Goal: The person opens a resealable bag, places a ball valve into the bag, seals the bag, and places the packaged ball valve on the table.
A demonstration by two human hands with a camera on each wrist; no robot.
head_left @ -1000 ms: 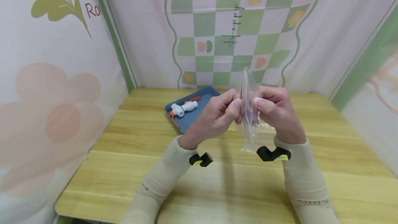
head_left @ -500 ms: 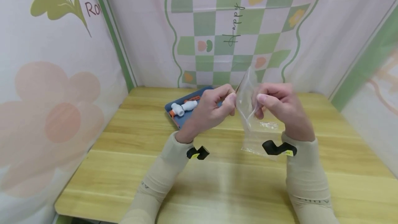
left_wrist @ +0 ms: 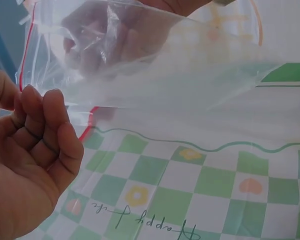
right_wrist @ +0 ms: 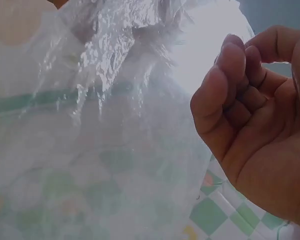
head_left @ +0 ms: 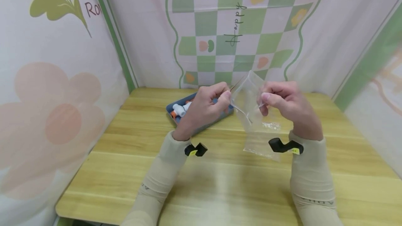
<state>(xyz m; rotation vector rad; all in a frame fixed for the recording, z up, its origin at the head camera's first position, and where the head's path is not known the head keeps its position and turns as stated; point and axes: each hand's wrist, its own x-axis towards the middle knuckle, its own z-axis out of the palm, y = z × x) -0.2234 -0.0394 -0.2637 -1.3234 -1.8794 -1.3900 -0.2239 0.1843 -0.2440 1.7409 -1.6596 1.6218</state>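
Observation:
A clear zip-lock bag (head_left: 251, 114) hangs above the table between both hands, its mouth spread apart at the top. My left hand (head_left: 208, 105) pinches one side of the mouth between thumb and curled fingers. On the opposite side, my right hand (head_left: 282, 102) pinches the other edge. In the left wrist view a red line runs along the mouth of the bag (left_wrist: 190, 65), close to the left fingertips (left_wrist: 55, 100). Through the film (right_wrist: 105, 150) in the right wrist view the patterned cloth shows, and nothing is visible inside the bag.
Behind the left hand, a blue tray (head_left: 213, 123) stands on the wooden table (head_left: 125, 170). It holds a white, hammer-like toy piece (head_left: 179, 110) and orange parts. Printed cloth (head_left: 144, 44) walls the table at the back and sides.
My hands have moved apart, left hand leftward and right hand slightly rightward, pulling the bag's mouth open. The left hand now covers more of the tray.

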